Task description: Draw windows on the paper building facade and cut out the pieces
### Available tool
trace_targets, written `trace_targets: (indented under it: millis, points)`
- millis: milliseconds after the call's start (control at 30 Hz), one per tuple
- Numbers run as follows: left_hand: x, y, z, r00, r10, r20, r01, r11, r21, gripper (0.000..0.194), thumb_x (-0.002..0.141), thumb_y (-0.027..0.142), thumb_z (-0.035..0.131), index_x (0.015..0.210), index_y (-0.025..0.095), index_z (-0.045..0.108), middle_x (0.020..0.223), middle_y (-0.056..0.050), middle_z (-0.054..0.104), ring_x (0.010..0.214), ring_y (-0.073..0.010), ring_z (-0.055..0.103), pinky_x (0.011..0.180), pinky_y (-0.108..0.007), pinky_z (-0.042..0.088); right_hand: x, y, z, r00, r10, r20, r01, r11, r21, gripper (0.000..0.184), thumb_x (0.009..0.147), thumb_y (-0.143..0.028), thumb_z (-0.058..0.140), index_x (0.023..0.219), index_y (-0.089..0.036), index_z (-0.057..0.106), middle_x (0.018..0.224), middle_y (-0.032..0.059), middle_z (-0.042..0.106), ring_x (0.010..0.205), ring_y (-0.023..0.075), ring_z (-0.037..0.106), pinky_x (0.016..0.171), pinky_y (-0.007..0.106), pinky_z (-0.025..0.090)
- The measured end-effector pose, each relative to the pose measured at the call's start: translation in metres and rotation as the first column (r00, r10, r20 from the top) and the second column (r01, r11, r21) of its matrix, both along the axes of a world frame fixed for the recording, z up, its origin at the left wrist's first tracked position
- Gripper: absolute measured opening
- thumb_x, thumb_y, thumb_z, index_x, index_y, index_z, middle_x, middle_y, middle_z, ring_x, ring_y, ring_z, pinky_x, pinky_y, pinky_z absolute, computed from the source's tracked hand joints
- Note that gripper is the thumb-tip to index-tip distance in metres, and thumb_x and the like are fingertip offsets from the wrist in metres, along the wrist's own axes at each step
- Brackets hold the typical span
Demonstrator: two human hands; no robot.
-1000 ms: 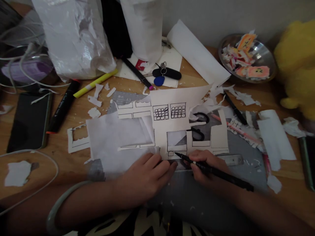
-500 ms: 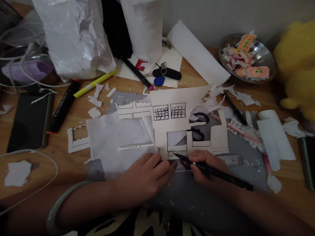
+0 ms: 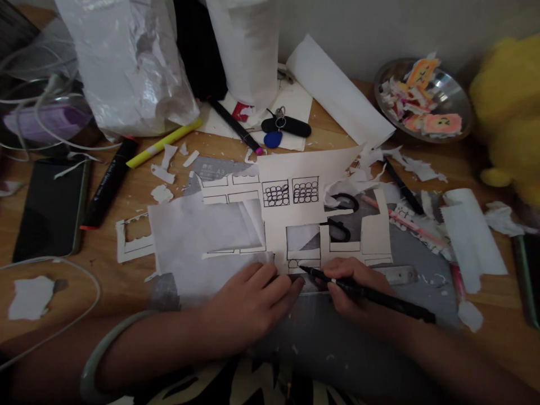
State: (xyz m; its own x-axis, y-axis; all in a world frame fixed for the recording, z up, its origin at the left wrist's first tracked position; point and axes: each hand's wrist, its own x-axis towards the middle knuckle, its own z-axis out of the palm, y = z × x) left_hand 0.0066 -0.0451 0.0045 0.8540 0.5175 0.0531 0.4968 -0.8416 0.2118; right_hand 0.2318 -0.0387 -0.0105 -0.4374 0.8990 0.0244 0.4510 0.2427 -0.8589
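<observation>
Wooden table (image 3: 122,284) fills most of the view; grey mat (image 3: 324,337) at centre and lower centre. White plastic bag (image 3: 126,73), upper left. Yellow plush object (image 3: 506,112), right edge, upper half. Cut-out sheet (image 3: 295,215) lies at centre, with inked boxes; two, near its middle, are filled with circles. Left hand (image 3: 253,298), lower centre: fingers curled, tips down by the sheet's lower edge; light is dim, so cannot tell whether it pinches the paper or only presses. Right hand (image 3: 358,274), just right of it: closed round a black pen (image 3: 379,297), nib at a small box on the sheet's lower edge, beside one drawn circle. Steel bowl (image 3: 453,84), upper right, holds coloured paper pieces. Dark phone (image 3: 50,211), left. Black scissor handles (image 3: 356,202) show right of centre. Blue tag (image 3: 273,139), upper centre.
</observation>
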Motion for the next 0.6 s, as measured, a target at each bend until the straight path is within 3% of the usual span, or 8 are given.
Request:
trace_targets:
  millis: [600]
  points:
    - [-0.0006, -0.0003, -0.0024, 1.000, 0.005, 0.023, -0.005, 1.000, 0.011, 0.033, 0.087, 0.014, 0.042, 0.119, 0.008, 0.049, 0.082, -0.006, 0.055, 0.073, -0.0180, 0.046, 0.064, -0.032, 0.038, -0.0003, -0.0024, 0.0014, 0.996, -0.092, 0.018, 0.092, 0.996, 0.001, 0.010, 0.070, -0.018, 0.052, 0.079, -0.023, 0.054, 0.072, 0.0003, 0.066, 0.064, 0.0154, 0.065, 0.057, 0.025, 0.051]
